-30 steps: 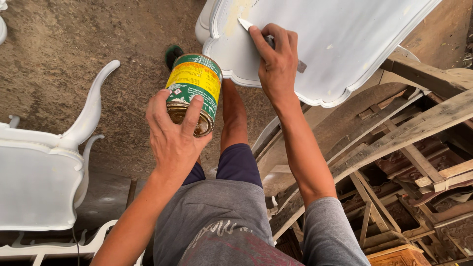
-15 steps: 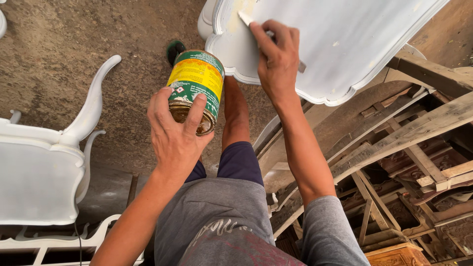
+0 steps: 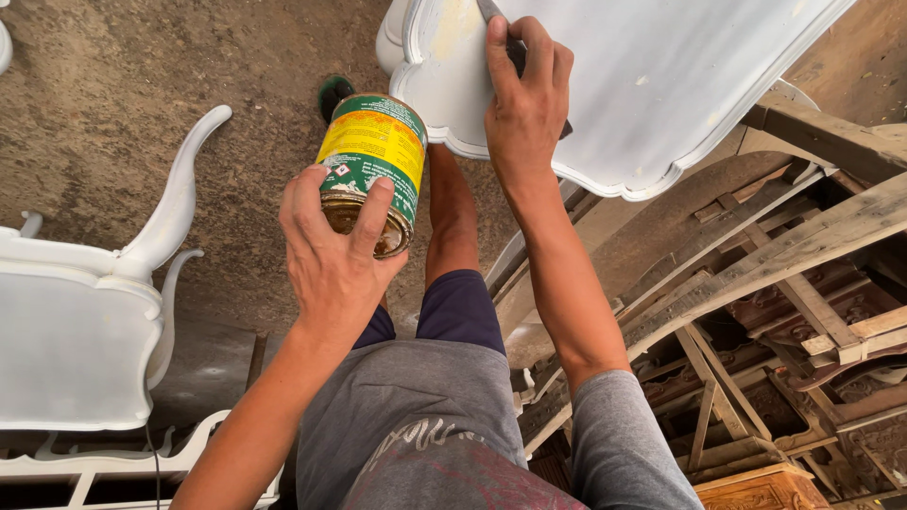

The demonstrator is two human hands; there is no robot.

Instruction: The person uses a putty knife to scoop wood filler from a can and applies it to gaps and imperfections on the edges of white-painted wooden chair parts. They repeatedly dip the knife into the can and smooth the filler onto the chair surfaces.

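Note:
My left hand (image 3: 333,253) grips a round tin can (image 3: 372,162) with a yellow and green label, held tilted in front of my body. My right hand (image 3: 522,104) is closed on a thin scraper blade (image 3: 493,11), pressing it against the white panel (image 3: 661,76) with a scalloped edge. A yellowish patch of filler (image 3: 453,24) shows on the panel just left of the blade. The blade's handle is mostly hidden under my fingers. The can sits close to the panel's lower left edge.
A white carved chair (image 3: 85,321) stands at the left on the dirt floor (image 3: 189,66). Stacked bare wooden frames (image 3: 784,312) fill the right side. My leg and foot in a green sandal (image 3: 333,93) show below the can.
My right hand and the blade have slid slightly up and left along the panel. The can stays in my left hand, almost unmoved.

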